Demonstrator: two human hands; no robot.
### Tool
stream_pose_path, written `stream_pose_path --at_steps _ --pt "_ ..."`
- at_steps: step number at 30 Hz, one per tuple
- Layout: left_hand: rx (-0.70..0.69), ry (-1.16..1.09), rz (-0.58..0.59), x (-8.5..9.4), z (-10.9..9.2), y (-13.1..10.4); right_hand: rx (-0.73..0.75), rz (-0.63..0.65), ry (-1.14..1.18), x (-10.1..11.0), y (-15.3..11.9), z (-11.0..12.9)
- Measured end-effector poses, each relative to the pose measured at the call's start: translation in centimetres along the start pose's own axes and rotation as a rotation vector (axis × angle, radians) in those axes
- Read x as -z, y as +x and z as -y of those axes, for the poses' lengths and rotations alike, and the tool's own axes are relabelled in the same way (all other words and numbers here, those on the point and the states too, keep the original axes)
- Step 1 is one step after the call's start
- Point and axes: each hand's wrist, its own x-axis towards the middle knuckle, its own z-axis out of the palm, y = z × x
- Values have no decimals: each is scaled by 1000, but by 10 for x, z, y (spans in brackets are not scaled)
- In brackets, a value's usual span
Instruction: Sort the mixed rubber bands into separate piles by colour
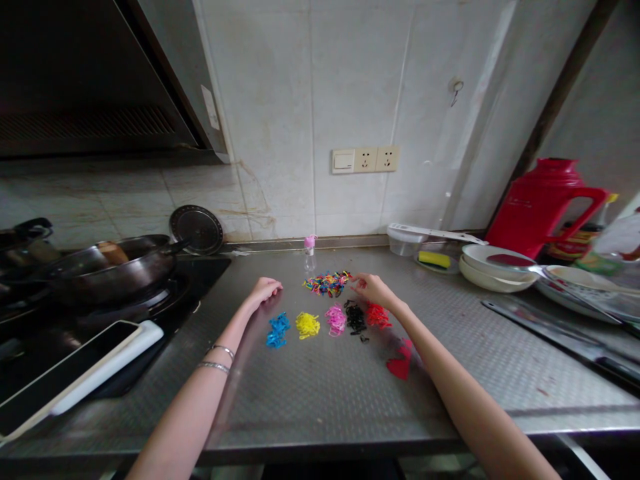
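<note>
On the metal counter lies a mixed pile of small colourful pieces (327, 284). In front of it runs a row of single-colour piles: blue (277, 330), yellow (307, 325), pink (335, 320), black (355, 317) and red (378, 316). My left hand (267, 289) rests on the counter left of the mixed pile, its fingers curled together; what they hold, if anything, is too small to tell. At the right edge of the mixed pile is my right hand (371, 289), fingers bent towards the pieces, and whether it pinches one is unclear.
A small pink-capped bottle (309, 250) stands behind the mixed pile. To the right are bowls (495, 270), a knife (550, 330) and a red thermos (543, 207). A pan (120, 270) and a phone (65, 373) are left. A red heart-shaped piece (399, 363) lies near my right forearm.
</note>
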Motion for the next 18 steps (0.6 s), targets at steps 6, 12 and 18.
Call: stream_pose_path --at_steps 6,12,18 --pt "3 22 -13 -1 -3 -2 -3 158 119 30 0 -29" --pt "-29 46 -38 -2 -5 -7 -45 193 191 40 -4 -40" --pt "-167 102 -65 -9 -13 -10 -146 -28 80 29 -8 -52"
